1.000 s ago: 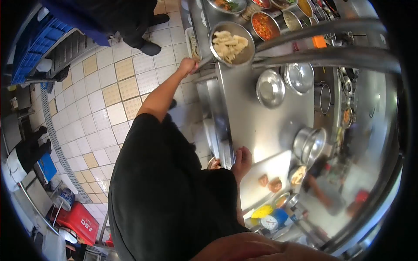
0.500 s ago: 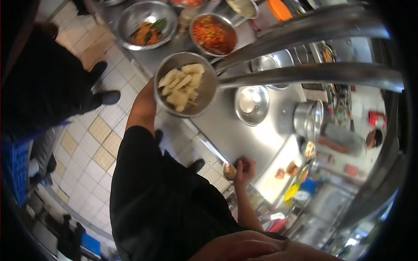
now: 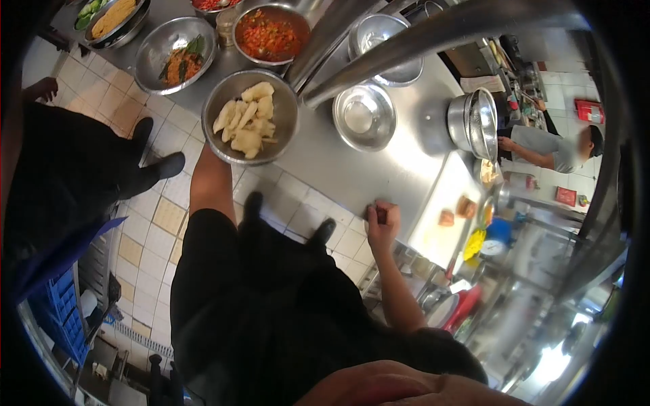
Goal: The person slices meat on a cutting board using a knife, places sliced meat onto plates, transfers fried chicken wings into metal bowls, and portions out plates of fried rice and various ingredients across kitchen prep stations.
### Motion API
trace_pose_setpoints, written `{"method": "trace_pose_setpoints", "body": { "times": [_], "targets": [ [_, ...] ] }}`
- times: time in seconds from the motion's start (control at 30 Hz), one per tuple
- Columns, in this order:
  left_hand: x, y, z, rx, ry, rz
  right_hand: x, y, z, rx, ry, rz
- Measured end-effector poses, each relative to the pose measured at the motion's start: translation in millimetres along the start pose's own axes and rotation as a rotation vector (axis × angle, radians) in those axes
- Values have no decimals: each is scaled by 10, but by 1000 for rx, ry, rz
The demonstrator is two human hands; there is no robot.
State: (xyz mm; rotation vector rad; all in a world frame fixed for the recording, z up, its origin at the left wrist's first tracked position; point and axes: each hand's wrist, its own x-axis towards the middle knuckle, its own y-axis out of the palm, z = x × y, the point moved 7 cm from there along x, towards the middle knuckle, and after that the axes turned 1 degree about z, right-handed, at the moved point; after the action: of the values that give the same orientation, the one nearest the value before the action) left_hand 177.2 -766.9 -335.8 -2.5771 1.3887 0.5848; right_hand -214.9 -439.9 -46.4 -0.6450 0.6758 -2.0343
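A round metal bowl (image 3: pixel 288 139) with pale, thick-cut pieces of food (image 3: pixel 247 122) is held up at the table's near edge. My left forearm (image 3: pixel 211 183) reaches to its underside; the bowl hides most of my left hand, which holds it from beneath. My right hand (image 3: pixel 384 223) is curled closed by the table edge, near the white cutting board (image 3: pixel 433 233). Something dark and reddish shows between its fingers, but I cannot make out what it is. Two brown chunks (image 3: pixel 466 207) lie on the board.
Metal bowls with red chopped food (image 3: pixel 271 34) and an orange mix with green leaves (image 3: pixel 183 64) stand at the upper left. An empty bowl (image 3: pixel 365 116) and stacked pots (image 3: pixel 470 122) are farther right. Metal bars (image 3: pixel 433 44) cross above. Another person (image 3: pixel 74 155) stands left, one (image 3: pixel 545 145) right.
The view has turned, so the table, bowls and board appear shifted. My left hand still holds the bowl. My right hand stays closed near the table edge; the small bowl of brown bits beside it no longer shows.
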Motion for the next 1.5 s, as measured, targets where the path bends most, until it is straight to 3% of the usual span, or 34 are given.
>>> {"method": "trace_pose_setpoints", "body": {
  "times": [0.23,0.33,0.47,0.53,0.57,0.6,0.7,0.8,0.9,1.03,1.1,1.13,1.23,1.33,1.4,1.47,1.5],
  "targets": [
    [-466,-633,-761,223,225,-81,10,-65,28,45,-14,59],
    [-1097,-1243,-849,372,22,-91,23,-123,-35,107,5,152],
    [-1799,-2014,-840,567,239,6,-80,-297,-226,478,165,216],
    [-2231,-2215,-840,540,346,125,-190,-541,-169,478,168,269],
    [-2510,-2218,-934,591,244,167,-262,-675,-213,481,172,271],
    [-2816,-2174,-1072,598,282,220,-333,-844,-255,483,173,261],
    [-3568,-1676,-1399,672,332,422,-534,-1420,-519,467,201,225],
    [-4255,-745,-1433,450,116,596,-621,-2258,-902,420,256,35],
    [-4697,245,-1370,551,273,730,-717,-3026,-1565,335,244,-180],
    [-4897,1440,-946,610,305,847,-878,-3892,-2123,-363,256,-269],
    [-5068,1743,-1022,848,191,796,-925,-4069,-2175,-809,217,-308],
    [-5139,1808,-1057,966,136,761,-958,-4069,-2385,-693,248,-281],
    [-5298,1962,-1333,1229,876,386,-962,-4012,-2798,-248,406,-128],
    [-6195,2297,-1430,974,758,747,-882,-3934,-2624,-274,379,10],
    [-6736,2589,-924,930,844,1159,-880,-3934,-2655,-253,472,1],
    [-7180,2794,-555,956,1185,1217,-910,-3914,-2773,-297,536,4],
    [-7229,2870,-417,986,1197,1226,-969,-3955,-2799,-203,601,-31]
  ]
}}
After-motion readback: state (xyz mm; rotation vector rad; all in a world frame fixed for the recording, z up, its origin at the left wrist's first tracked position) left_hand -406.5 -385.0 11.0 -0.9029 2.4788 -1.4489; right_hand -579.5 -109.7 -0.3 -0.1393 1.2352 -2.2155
